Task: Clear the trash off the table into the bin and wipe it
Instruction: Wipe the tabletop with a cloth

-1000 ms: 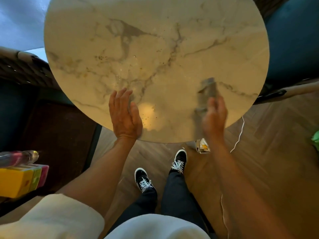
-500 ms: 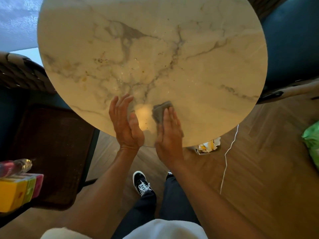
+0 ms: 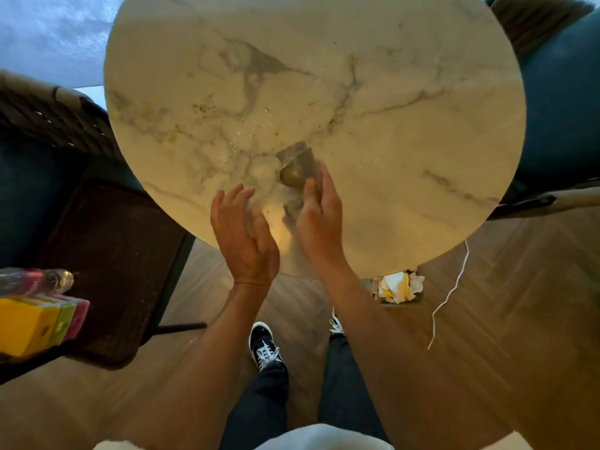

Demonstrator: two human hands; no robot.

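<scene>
The round marble table fills the upper view, with small crumbs and wet specks near its middle. My right hand presses a grey cloth onto the tabletop with fairly straight fingers, just beyond the near edge. My left hand hovers at the near edge beside it, palm turned toward the cloth, fingers spread and holding nothing. A small bin stands on the floor under the table's near right edge, with crumpled white and yellow paper in it.
Dark teal chairs stand at the right and left of the table. A yellow, green and pink pack and a plastic bottle sit at the far left. A white cord trails over the wooden floor.
My right hand has swept the cloth from the table's right side to the left, then pushed it farther in toward the centre. My left hand has lifted and tilted at the edge.
</scene>
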